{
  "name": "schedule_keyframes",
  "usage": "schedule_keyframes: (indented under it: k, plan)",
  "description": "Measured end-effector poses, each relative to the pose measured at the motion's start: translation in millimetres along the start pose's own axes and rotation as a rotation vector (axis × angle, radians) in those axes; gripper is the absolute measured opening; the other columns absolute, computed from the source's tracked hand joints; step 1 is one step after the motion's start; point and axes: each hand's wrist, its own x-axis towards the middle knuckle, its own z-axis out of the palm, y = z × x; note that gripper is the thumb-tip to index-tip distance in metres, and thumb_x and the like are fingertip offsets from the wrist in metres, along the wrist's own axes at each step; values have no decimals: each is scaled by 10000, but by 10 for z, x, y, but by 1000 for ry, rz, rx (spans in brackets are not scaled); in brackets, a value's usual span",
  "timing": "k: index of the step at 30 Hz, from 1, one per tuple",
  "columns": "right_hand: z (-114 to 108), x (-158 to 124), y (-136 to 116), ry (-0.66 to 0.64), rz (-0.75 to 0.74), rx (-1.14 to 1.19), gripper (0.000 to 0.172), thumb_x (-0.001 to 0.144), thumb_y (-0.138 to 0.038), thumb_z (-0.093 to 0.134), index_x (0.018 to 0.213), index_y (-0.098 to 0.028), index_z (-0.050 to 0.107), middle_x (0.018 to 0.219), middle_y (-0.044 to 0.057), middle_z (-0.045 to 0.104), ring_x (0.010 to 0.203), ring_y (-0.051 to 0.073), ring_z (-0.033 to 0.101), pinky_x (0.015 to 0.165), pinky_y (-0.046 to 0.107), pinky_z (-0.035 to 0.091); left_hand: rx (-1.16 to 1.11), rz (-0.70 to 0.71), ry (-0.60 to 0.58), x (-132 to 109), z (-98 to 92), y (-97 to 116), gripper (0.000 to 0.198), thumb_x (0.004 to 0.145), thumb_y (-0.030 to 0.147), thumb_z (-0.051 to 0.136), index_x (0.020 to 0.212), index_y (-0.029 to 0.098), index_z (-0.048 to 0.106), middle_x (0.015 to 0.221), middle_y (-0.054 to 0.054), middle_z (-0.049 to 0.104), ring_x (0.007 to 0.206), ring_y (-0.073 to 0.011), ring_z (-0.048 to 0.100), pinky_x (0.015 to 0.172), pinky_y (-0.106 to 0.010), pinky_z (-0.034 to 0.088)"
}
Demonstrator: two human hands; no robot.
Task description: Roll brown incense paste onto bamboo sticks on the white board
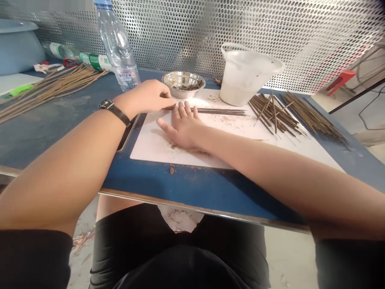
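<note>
My left hand [150, 96], a watch on its wrist, has its fingers curled and pressed together at the far left part of a white board [144, 148]. A brown clay-like piece [170, 107] shows at its fingertips, partly covered. Palm down on the board lies my right hand [188, 126], fingers stretched out and thumb apart. Thin dark sticks [222, 111] run out to the right from beyond its fingertips; their left ends are hidden. What lies beneath the palm cannot be seen. Brown crumbs [228, 119] are scattered on the board.
Behind the hands stand a metal bowl [183, 93], a white plastic pitcher [237, 80] and a large bottle [117, 44]. Brown coated sticks [275, 114] pile at right, another bundle [315, 118] beyond. Long tan sticks [60, 86] lie left. A phone [126, 136] sits under my left wrist.
</note>
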Motion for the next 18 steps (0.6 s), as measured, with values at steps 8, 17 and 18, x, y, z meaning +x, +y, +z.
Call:
schedule_keyframes:
  k: [8, 17, 18]
  plan:
    - [-26, -207, -177, -54, 28, -20, 1274, 1039, -989, 146, 1904, -53, 147, 1988, 223, 64, 1819, 516, -140, 1434, 781, -96, -17, 21, -11, -22, -1, 33, 436, 966, 679, 706, 1057, 293, 888, 926, -81, 846, 965, -314, 759, 857, -427, 550]
    - [-51, -131, -119, -56, 31, -38, 1327, 1016, -1008, 132, 1892, -13, 173, 1984, 234, 92, 1823, 515, -129, 1446, 748, -113, -36, 13, 15, 10, 1, -62, 440, 952, 674, 726, 1113, 308, 911, 1026, -85, 886, 1020, -326, 770, 884, -427, 565]
    - [-35, -168, -129, -59, 26, -36, 1340, 1010, -1012, 121, 1888, -2, 183, 1983, 239, 95, 1824, 514, -127, 1449, 743, -109, -32, 4, 18, 6, -7, -51, 441, 945, 677, 733, 1114, 312, 913, 1035, -83, 886, 1031, -329, 771, 883, -428, 562]
